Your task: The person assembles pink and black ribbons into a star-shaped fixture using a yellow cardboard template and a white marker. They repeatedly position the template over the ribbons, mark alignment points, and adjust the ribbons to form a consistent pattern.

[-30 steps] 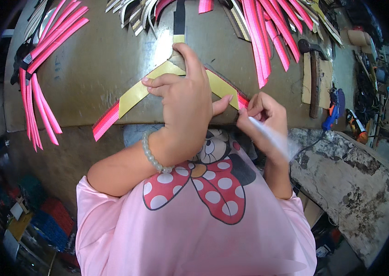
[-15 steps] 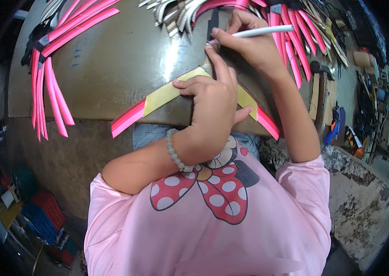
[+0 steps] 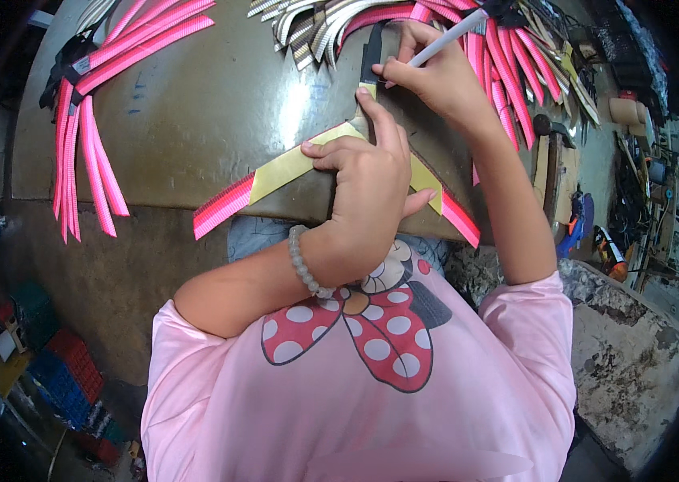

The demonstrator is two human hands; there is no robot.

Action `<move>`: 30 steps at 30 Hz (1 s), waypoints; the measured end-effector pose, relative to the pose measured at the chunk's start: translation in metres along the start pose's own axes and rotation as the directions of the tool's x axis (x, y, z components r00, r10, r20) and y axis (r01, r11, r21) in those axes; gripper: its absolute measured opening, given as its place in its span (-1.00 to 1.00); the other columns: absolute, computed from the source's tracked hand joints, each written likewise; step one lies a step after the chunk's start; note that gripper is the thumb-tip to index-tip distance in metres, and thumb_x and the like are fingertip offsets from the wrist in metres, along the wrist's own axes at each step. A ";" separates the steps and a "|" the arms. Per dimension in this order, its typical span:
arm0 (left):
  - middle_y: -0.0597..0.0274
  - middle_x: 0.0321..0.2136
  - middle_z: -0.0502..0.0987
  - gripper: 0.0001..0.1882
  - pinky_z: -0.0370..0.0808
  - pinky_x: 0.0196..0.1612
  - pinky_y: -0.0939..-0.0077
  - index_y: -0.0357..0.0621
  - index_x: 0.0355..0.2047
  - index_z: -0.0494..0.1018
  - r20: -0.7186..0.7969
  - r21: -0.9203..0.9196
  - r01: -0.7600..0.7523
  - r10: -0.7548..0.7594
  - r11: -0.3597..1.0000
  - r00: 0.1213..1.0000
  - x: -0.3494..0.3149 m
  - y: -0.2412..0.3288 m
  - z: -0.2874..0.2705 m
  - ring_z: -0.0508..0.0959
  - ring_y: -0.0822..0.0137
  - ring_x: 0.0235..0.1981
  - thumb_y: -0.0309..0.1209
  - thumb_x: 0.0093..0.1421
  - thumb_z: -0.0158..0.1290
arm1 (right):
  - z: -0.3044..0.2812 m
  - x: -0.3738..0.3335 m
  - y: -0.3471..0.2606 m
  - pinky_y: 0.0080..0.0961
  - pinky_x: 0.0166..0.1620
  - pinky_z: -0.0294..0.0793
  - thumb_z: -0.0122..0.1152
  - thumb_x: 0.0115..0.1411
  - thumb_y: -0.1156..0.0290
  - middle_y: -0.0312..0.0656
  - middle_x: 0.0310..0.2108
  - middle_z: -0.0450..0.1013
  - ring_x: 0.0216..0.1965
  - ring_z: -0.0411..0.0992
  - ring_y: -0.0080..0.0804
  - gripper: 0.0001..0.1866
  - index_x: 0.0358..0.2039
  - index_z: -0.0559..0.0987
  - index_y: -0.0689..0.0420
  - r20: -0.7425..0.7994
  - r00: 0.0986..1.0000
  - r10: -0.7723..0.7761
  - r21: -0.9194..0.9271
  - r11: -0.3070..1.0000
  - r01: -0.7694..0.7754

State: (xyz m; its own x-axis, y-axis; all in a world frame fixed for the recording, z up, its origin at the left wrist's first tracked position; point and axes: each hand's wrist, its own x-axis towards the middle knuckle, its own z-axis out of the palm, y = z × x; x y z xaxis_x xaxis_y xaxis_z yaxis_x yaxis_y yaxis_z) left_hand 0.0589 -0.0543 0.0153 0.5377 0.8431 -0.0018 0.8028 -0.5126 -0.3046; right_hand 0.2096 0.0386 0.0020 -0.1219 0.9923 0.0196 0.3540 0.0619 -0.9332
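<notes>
My left hand [image 3: 368, 177] presses down with its fingers spread on a V-shaped piece near the table's front edge. That piece has pale yellow strips [image 3: 285, 174] lying along pink webbing straps [image 3: 227, 209], whose ends stick out on both sides. From the top of the V a narrow yellow and black strip [image 3: 372, 60] runs away from me, the index fingertip resting at its yellow part. My right hand [image 3: 436, 76] grips a slim white pen [image 3: 448, 38], its tip just right of the black strip. Whether the tip touches anything is unclear. My left palm hides the V's middle.
A bundle of pink straps with black ends [image 3: 90, 153] hangs over the table's front edge at left. White and brown straps [image 3: 307, 32] lie at the back, more pink straps [image 3: 508, 80] beyond my right hand. A hammer [image 3: 552, 132] and other tools stand at right.
The pen has tipped steeper, its back end swinging up and away, and its tip has shifted right, off the strip. More of the black and yellow strip shows. My left hand stays nearly in place.
</notes>
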 end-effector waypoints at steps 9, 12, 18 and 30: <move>0.03 -0.02 0.44 -0.02 0.60 -0.25 0.26 -0.40 -0.02 0.48 -0.178 -0.052 -0.001 -0.008 0.999 0.984 -0.017 -0.006 0.019 0.51 0.09 -0.41 0.42 0.06 -0.01 | 0.035 -0.032 -0.014 -0.63 -0.22 0.46 0.31 0.27 0.16 -0.28 -0.38 0.54 -0.33 0.46 -0.61 -0.66 -0.24 0.55 0.22 -0.029 0.977 0.212 0.196 0.959 -0.202; 0.02 0.01 0.45 -0.23 0.54 -0.06 0.24 -0.35 0.07 0.44 -0.227 -0.479 -0.037 -0.082 0.877 0.970 -0.045 -0.031 0.032 0.52 0.06 -0.11 0.14 0.15 0.11 | 0.036 -0.032 -0.006 -0.63 -0.27 0.43 0.32 0.26 0.16 -0.29 -0.40 0.54 -0.36 0.44 -0.63 -0.67 -0.26 0.56 0.21 -0.033 0.987 0.157 0.214 0.966 -0.146; 0.07 0.23 0.39 -0.35 0.09 0.34 0.09 -0.27 0.20 0.38 -0.317 -0.622 -0.038 -0.207 0.782 0.926 -0.086 -0.035 0.056 0.33 0.07 0.28 -0.19 0.14 0.10 | 0.038 -0.029 -0.016 -0.65 -0.38 0.35 0.36 0.20 0.20 -0.33 -0.47 0.52 -0.44 0.40 -0.68 -0.70 -0.32 0.58 0.21 -0.081 0.983 0.164 0.063 0.985 -0.159; -0.21 -0.02 0.52 -0.37 0.24 0.26 -0.24 -0.38 -0.03 0.52 -0.438 -0.648 -0.145 -0.210 0.748 0.874 -0.087 -0.027 0.077 0.49 -0.16 0.09 -0.12 0.01 0.23 | 0.123 -0.058 -0.063 -0.46 -0.57 0.35 0.32 0.10 0.35 -0.12 -0.70 0.39 -0.70 0.41 -0.37 -0.67 -0.64 0.39 0.21 -0.021 1.000 0.004 -0.097 0.995 -0.006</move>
State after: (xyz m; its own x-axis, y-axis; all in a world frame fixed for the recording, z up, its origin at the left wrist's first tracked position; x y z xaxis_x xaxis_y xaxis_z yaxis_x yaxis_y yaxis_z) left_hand -0.0290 -0.1014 -0.0502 0.4139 0.7737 0.4797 0.6896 -0.6105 0.3896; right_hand 0.0798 -0.0359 0.0157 -0.1012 0.9946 0.0232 0.4434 0.0660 -0.8939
